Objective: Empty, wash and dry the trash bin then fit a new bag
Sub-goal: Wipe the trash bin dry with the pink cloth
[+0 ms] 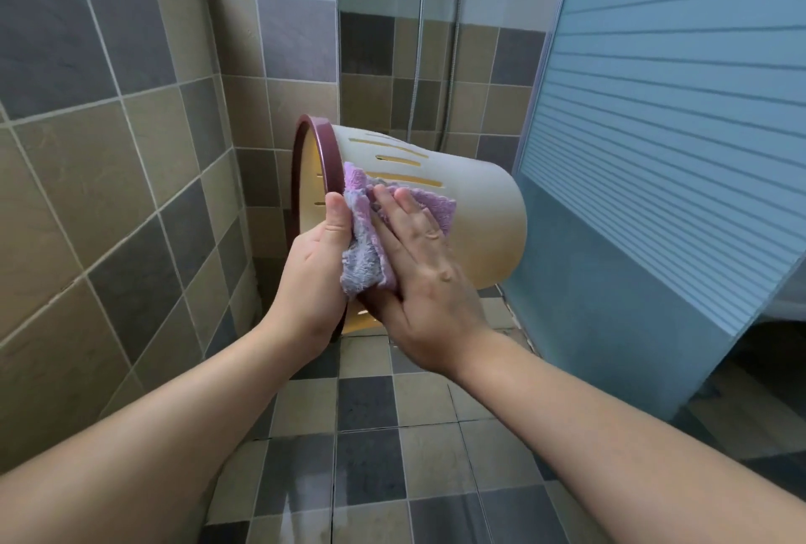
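No legible text, labels, brands, numbers or signs are showing on any surface in the head view

Checkered tile floor (370,478) and walls (109,129) — shower hose (421,42) hanging beside a frosted blue door (654,107)

Tiled wall (109,177) close left, glass door (654,151) right; floor (370,456) below open.
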